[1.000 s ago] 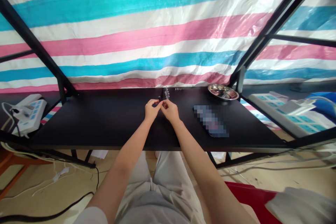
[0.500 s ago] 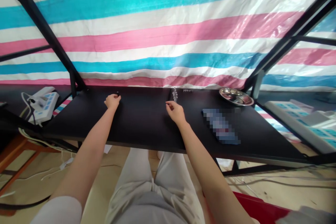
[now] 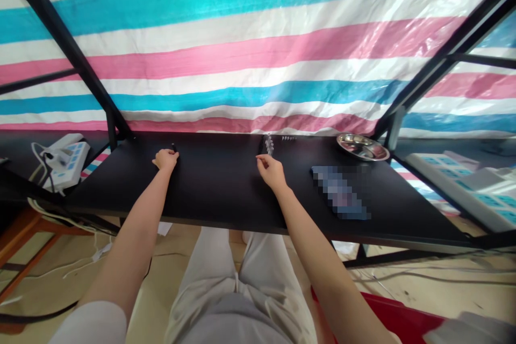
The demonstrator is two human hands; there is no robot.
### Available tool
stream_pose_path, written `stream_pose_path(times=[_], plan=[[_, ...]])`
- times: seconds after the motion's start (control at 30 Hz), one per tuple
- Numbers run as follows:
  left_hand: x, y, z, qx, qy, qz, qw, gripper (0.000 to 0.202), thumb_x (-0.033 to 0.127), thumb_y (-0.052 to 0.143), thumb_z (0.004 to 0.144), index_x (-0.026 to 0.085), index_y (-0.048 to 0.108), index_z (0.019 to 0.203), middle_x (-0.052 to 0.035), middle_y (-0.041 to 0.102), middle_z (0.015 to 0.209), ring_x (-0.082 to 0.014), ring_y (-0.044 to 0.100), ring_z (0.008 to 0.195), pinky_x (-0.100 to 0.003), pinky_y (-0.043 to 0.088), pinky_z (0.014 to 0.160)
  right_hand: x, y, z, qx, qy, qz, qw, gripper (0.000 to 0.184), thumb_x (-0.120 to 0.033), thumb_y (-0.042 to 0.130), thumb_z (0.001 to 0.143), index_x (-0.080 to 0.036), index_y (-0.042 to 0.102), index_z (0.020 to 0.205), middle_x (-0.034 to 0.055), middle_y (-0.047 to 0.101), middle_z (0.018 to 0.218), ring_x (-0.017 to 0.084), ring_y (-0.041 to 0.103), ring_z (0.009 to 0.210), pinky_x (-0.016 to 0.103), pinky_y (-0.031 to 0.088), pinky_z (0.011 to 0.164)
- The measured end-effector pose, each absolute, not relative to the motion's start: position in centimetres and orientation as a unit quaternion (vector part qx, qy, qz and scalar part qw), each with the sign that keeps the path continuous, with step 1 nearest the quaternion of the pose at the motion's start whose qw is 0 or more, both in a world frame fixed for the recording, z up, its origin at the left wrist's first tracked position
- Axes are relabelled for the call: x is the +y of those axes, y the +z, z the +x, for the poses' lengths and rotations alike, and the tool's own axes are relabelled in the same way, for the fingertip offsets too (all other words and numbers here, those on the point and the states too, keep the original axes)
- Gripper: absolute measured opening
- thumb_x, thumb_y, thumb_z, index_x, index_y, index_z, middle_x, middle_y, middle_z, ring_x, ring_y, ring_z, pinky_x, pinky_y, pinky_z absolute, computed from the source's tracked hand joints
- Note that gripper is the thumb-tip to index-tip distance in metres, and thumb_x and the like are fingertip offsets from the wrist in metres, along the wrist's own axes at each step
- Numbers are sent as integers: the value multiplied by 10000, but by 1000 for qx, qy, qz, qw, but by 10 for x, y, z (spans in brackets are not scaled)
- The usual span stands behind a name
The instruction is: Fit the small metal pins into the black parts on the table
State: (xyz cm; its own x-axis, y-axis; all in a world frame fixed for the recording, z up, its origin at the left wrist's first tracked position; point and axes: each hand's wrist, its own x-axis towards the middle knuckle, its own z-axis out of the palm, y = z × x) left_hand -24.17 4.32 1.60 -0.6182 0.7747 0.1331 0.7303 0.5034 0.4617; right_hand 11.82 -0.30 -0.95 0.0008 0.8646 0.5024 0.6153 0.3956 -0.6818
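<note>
From where I stand, the work looks underway rather than finished. On the black worktop (image 3: 217,188), a row of small clear pieces (image 3: 269,144) runs forward from near the middle of the back edge, with a dark strip (image 3: 262,144) just along its left side. Those pieces are already lined up. A line of tiny shiny bits (image 3: 288,138) lies apart from them, close to the back edge and a little to the right. A small dark piece (image 3: 174,147) is well apart from the row, toward the back left corner. The pieces are too small for me to count what is done or left.

The left hand (image 3: 165,159) is reached out toward that corner, its arm nearly straight, back of the hand up and fingers curled. The dark piece shows just past its fingers; whether the grip pinches it or merely sits beside it, I can't tell. The right hand (image 3: 271,170) is just in front of the row, elbow slightly bent, thumb and forefinger drawn close together and pointing left. I can't make out anything between those tips, or whether they meet.

A metal plate (image 3: 377,153) sits by the back right corner.
</note>
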Motion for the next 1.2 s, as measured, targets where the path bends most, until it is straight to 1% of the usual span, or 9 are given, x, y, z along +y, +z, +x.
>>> stream_pose_path(times=[0.57, 0.63, 0.7, 0.77, 0.8, 0.9, 1.0, 1.1, 1.2], plan=[[51, 16, -211, 843, 244, 477, 47, 183, 360, 605, 703, 217, 661, 804, -69, 659, 921, -276, 551, 962, -418, 330, 869, -7, -6, 117, -697, 137, -531, 463, 267, -312, 440, 788, -176, 634, 912, 25, 618, 668, 142, 550, 584, 258, 417, 602], [46, 18, -208, 842, 258, 473, 29, 229, 367, 625, 685, 212, 631, 853, -77, 633, 985, -283, 526, 999, -423, 334, 871, -9, -2, 117, -679, 128, -550, 469, 239, -319, 458, 771, -185, 627, 875, 18, 611, 655, 144, 546, 582, 261, 413, 609], [39, 20, -204, 832, 294, 471, -17, 342, 375, 636, 674, 204, 578, 964, -90, 585, 1075, -287, 490, 1048, -422, 338, 872, -11, 3, 119, -634, 105, -596, 481, 199, -317, 467, 753, -192, 612, 807, 18, 600, 642, 155, 542, 588, 271, 405, 614], [30, 23, -194, 801, 333, 492, -69, 407, 369, 595, 713, 193, 511, 1070, -104, 539, 1138, -279, 462, 1080, -413, 329, 883, -10, 6, 124, -574, 82, -654, 486, 175, -302, 454, 747, -192, 589, 760, 31, 594, 648, 173, 540, 609, 285, 392, 614], [26, 24, -187, 776, 347, 519, -88, 395, 354, 554, 747, 188, 490, 1101, -109, 526, 1150, -273, 455, 1086, -407, 318, 894, -8, 6, 127, -550, 76, -679, 481, 170, -289, 446, 747, -190, 582, 759, 40, 595, 661, 184, 540, 627, 291, 386, 615], [15, 29, -156, 666, 350, 649, -112, 352, 294, 456, 812, 178, 487, 1143, -124, 513, 1169, -266, 452, 1083, -394, 280, 924, 0, 1, 133, -529, 78, -723, 436, 175, -241, 456, 728, -169, 583, 823, 77, 609, 739, 221, 549, 729, 311, 382, 641], [7, 29, -111, 550, 303, 771, -105, 376, 299, 398, 852, 204, 488, 1205, -115, 507, 1198, -253, 467, 1058, -399, 271, 929, 5, -7, 133, -554, 73, -742, 370, 257, -225, 496, 706, -135, 591, 928, 131, 611, 903, 259, 541, 871, 342, 384, 707], [2, 24, -65, 488, 236, 836, -84, 464, 332, 355, 881, 253, 368, 1338, -102, 465, 1266, -250, 455, 1070, -425, 278, 925, 7, -10, 129, -574, 63, -756, 308, 295, -241, 494, 726, -133, 596, 980, 140, 593, 999, 269, 518, 948, 361, 369, 757], [3, 14, -29, 486, 183, 852, -65, 501, 357, 316, 899, 274, 266, 1391, -92, 391, 1347, -256, 419, 1112, -449, 293, 920, 7, -10, 128, -582, 62, -764, 272, 309, -261, 480, 751, -141, 602, 1008, 129, 589, 1028, 265, 509, 975, 360, 360, 777]])
